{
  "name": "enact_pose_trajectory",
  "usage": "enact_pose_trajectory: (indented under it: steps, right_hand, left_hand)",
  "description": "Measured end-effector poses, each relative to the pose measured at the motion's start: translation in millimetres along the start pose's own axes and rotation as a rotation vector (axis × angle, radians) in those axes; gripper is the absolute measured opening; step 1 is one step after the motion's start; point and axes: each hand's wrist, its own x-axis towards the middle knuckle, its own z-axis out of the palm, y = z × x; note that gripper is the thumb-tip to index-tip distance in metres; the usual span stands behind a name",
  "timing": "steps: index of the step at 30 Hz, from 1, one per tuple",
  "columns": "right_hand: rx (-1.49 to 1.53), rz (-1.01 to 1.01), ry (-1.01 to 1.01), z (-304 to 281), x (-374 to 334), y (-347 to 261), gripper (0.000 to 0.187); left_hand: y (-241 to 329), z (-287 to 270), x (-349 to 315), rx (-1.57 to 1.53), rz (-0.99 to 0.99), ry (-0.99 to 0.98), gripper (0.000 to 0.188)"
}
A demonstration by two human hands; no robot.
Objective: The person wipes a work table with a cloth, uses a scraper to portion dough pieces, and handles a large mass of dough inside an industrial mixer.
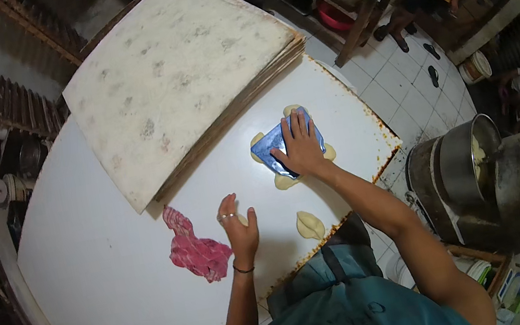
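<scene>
Glossy blue flat sheet is lying beneath the bare right hand, which I am resting palm-down, fingers extended, grasping nothing; the bare left hand is hanging loosely open. Remotely, I am viewing a rust-edged white tabletop and pale tiled floor. Directly under the right palm, the sheet is covering rounded pale-yellow dough pieces, their ends protruding.

left hand: thumb apart from fingers | right hand: palm down, fingers extended, thumb out
</scene>
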Motion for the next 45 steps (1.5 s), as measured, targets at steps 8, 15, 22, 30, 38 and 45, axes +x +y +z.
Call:
enact_pose_trajectory:
  steps: [8, 15, 22, 30, 38, 45]
  right_hand:
    - [-0.021, 0.024, 0.01, 17.6, -7.0, -4.0, 0.087]
    - [-0.005, 0.026, -0.041, 10.4, -8.9, -8.4, 0.088]
    - [-0.003, 0.081, -0.071, -0.9, -13.8, -10.2, 0.086]
    - [0.022, 0.07, 0.053, -9.6, -16.6, -16.6, 0.082]
    - [0.091, 0.032, 0.17, -29.8, -44.5, -21.4, 0.067]
    - [0.405, -0.066, -0.32, -47.4, -187.2, -49.9, 0.05]
  left_hand:
    - [-6.6, -29.9, -16.2, 0.206, -0.038, -0.002, 0.042]
    - [-21.9, -16.0, -27.9, 0.375, -0.029, -0.238, 0.06]
    - [-23.0, -15.3, -38.5, 0.343, -0.053, -0.299, 0.07]
    - [-23.2, -12.9, -31.7, 0.242, -0.004, -0.256, 0.066]
    - [-31.9, -8.9, -28.0, 0.002, -0.185, -0.189, 0.062]
    - [-19.1, 2.0, 9.7, -1.006, -0.578, -0.161, 0.038]
